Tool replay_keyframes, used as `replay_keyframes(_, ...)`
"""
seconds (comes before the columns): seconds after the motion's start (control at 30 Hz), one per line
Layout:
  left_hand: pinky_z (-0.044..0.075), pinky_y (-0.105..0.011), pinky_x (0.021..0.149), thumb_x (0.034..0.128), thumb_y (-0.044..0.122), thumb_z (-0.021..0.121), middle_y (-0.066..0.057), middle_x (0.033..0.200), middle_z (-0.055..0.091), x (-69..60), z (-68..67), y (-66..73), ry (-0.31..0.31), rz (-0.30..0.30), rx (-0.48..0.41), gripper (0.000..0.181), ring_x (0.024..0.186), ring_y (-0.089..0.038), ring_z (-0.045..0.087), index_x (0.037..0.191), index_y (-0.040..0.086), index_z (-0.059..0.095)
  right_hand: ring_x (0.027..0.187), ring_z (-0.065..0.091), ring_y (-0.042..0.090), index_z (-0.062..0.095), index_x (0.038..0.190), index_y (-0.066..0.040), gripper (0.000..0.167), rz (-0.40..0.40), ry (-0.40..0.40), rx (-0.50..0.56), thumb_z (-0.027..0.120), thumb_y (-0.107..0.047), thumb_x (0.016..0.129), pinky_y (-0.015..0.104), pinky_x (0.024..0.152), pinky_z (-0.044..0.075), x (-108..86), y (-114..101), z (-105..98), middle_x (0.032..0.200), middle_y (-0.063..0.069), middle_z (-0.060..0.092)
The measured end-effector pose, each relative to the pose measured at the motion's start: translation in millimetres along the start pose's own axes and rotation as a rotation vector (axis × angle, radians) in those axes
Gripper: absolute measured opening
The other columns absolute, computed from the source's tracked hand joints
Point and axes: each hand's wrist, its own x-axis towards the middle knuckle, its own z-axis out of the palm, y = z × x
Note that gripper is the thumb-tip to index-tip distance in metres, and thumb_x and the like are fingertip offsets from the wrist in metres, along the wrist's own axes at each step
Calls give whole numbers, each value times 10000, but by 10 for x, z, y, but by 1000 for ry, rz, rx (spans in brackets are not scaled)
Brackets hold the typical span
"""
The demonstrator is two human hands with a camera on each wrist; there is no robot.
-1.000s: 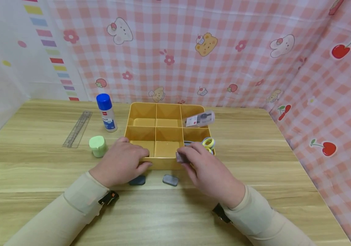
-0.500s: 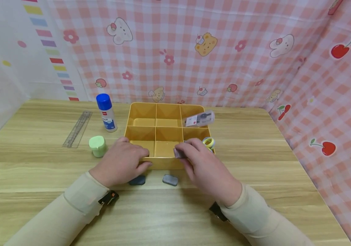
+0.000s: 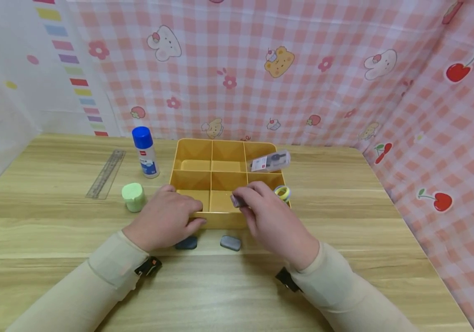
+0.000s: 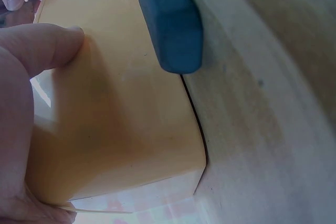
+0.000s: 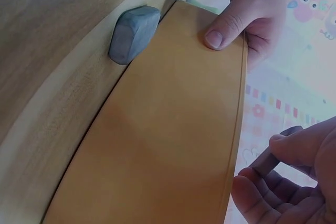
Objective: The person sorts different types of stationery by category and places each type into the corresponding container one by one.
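Note:
A yellow six-compartment box [image 3: 224, 220] stands on the table. My left hand [image 3: 164, 219] grips its front wall near the left corner, thumb outside and fingers over the rim; the left wrist view shows the thumb on the wall. Over the front middle compartment, my right hand [image 3: 276, 221] pinches a small greyish block [image 3: 238, 201], seen in the right wrist view as a dark block [image 5: 266, 161] between thumb and fingers. Scissors with yellow rings [image 3: 282, 192] stand in the front right compartment, partly hidden by that hand. A clear case [image 3: 270, 161] leans in the back right one.
Two small blocks, one dark [image 3: 186, 243] and one grey [image 3: 230, 243], lie before the box. On the left are a green container [image 3: 134, 197], a blue-capped bottle [image 3: 146, 152] and a clear ruler [image 3: 105, 174]. Patterned cloth hangs behind and at the right.
My right hand has moved a little left and away from me with the block, from the front wall to over the middle compartment. The left hand keeps its grip on the box.

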Motion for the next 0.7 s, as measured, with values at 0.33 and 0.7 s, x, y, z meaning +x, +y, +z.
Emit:
replay_keyframes(0.33,300,-381,763,987,432,709,150,612,510,7,20,-11,-4,-1,3,330,576,-75,453,752,252,564,999,656,190,684,1225,-127,244,49,-34,-23,698,-51,993,354,875,585,76,19,67,1117,42,668)
replay_keyframes(0.7,304,-381,766,986,432,710,148,604,499,6,14,-11,0,-2,0,340,575,-74,453,743,251,555,992,676,199,681,1232,-131,221,97,-81,-44,666,-74,1019,383,901,578,129,41,107,1102,23,682)
